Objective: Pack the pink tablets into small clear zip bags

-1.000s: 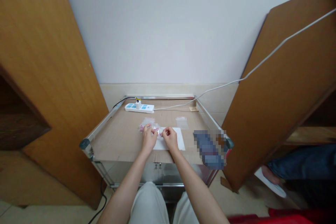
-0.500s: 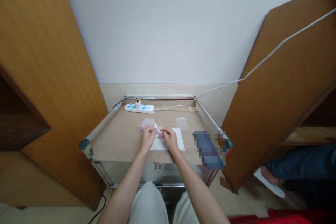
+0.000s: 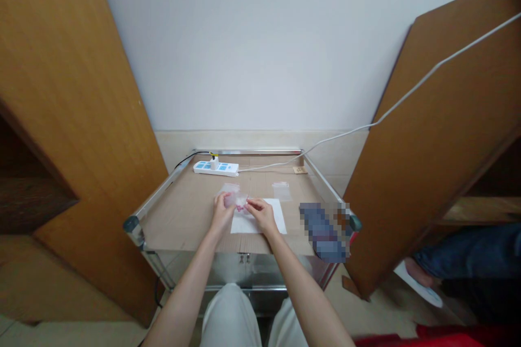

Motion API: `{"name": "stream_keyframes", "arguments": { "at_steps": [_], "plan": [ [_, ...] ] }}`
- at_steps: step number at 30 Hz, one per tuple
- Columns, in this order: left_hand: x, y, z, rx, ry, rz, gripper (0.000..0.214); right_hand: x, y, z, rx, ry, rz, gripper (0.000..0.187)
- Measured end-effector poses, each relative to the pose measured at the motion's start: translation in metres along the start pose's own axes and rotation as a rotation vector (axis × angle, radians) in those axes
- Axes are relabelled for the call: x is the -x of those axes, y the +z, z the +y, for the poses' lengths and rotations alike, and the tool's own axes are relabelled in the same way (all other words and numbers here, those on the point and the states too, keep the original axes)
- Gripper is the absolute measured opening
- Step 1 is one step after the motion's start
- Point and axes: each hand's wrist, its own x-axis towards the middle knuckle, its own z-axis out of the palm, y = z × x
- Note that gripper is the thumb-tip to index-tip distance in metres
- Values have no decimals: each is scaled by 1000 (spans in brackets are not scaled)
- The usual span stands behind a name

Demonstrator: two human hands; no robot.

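Between my two hands, over a white sheet of paper (image 3: 244, 225), is a small clear plastic bag (image 3: 241, 202) with small pink pieces in it. My left hand (image 3: 222, 212) is closed on its left side, thumb and fingers curved round it. With a pinch, my right hand (image 3: 262, 213) grips the bag's right edge. Another clear bag (image 3: 230, 188) lies just beyond my left hand, which partly covers it. A flat clear zip bag (image 3: 281, 191) rests beyond my right hand. The pink pieces are too small to name.
A white power strip (image 3: 215, 168) with a plug sits at the back left of the cardboard-covered table (image 3: 175, 217). Its white cable (image 3: 337, 134) runs off to the right. A blurred dark item (image 3: 323, 233) lies at the right edge. Another person's leg (image 3: 468, 252) shows at far right.
My left hand has shifted slightly left and opened wider round the bag. My right hand has moved slightly left, still pinching the bag's edge.
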Motion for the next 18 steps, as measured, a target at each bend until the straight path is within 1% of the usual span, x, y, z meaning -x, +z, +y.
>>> {"name": "stream_keyframes", "arguments": {
  "at_steps": [2,4,7,10,14,18],
  "plan": [
    [3,-7,4,-200,172,-73,51,0,0,-1,-7,17,11,24],
    [6,-13,9,-386,301,-178,63,0,1,-1,-22,35,17,26],
    [8,-18,15,-558,421,-293,68,1,2,-2,-52,54,15,26],
    [7,-18,15,-616,477,-329,63,1,3,-3,-76,59,10,25],
    [6,-16,13,-609,517,-326,50,1,3,-6,-73,51,-10,22],
    [8,-16,11,-619,546,-325,51,2,3,-7,-82,50,-40,21]
  ]
}}
